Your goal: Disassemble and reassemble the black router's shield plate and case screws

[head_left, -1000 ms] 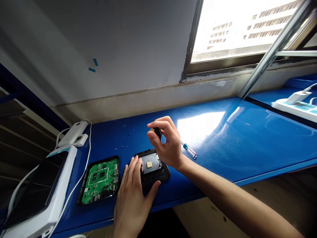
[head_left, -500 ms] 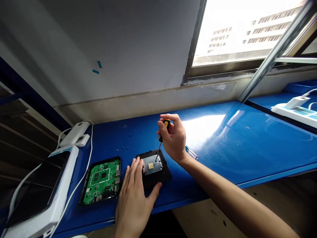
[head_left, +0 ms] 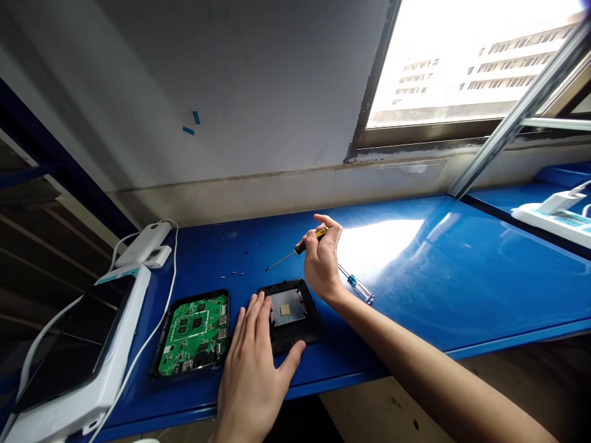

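Note:
My right hand [head_left: 322, 258] is closed around a yellow-and-black screwdriver [head_left: 302, 246], its shaft pointing left and down. A tiny dark bit, perhaps a screw, shows at the tip above the bench. Flat on the left part of a black plastic cover [head_left: 295, 335] lies my left hand [head_left: 253, 357], fingers stretched and thumb apart. Fixed inside that cover is a metal plate [head_left: 295, 301] bearing a small beige pad [head_left: 285, 309]. Left of my left hand, a green circuit board [head_left: 184, 344] sits in a black case. Several small screws [head_left: 234, 273] lie behind it.
On the blue bench [head_left: 438, 289], a second screwdriver [head_left: 360, 288] with a clear-blue handle lies beside my right wrist. A white device with a dark screen [head_left: 78, 344], a cable [head_left: 159, 326] and a white box [head_left: 143, 244] stand left. A power strip [head_left: 554, 221] is at right.
My right hand has lifted the screwdriver off the metal plate and tilted it, so its tip now points left over the bench. My left hand stays on the cover. The view shifted slightly.

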Demonstrator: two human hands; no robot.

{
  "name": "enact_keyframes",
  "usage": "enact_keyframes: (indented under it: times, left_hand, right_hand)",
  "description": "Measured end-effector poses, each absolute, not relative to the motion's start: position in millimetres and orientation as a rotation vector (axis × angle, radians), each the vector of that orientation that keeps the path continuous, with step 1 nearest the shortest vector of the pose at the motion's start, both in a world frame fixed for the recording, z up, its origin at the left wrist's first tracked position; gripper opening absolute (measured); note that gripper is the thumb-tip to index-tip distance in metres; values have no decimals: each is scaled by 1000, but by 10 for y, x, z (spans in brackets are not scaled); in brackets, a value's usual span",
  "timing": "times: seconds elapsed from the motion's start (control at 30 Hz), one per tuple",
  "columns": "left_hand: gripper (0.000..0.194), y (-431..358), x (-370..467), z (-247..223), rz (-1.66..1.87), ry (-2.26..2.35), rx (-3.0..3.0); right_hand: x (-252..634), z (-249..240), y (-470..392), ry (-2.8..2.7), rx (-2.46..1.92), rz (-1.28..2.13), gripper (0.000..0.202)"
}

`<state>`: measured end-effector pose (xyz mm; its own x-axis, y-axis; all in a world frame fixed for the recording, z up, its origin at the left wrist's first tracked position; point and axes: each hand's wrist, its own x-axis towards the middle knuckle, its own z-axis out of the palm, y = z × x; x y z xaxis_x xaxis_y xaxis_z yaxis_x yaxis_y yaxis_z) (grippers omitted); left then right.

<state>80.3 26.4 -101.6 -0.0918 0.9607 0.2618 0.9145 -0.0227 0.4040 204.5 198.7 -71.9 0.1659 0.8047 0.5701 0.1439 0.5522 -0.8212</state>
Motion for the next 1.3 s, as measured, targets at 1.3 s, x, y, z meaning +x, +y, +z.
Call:
enact_keyframes:
  times: [1.3]
  left_hand:
    - [72, 268, 830, -1013, 750, 2110, 2092]
  right_hand:
    - [1908, -525, 1579, -1380, -477, 846, 36]
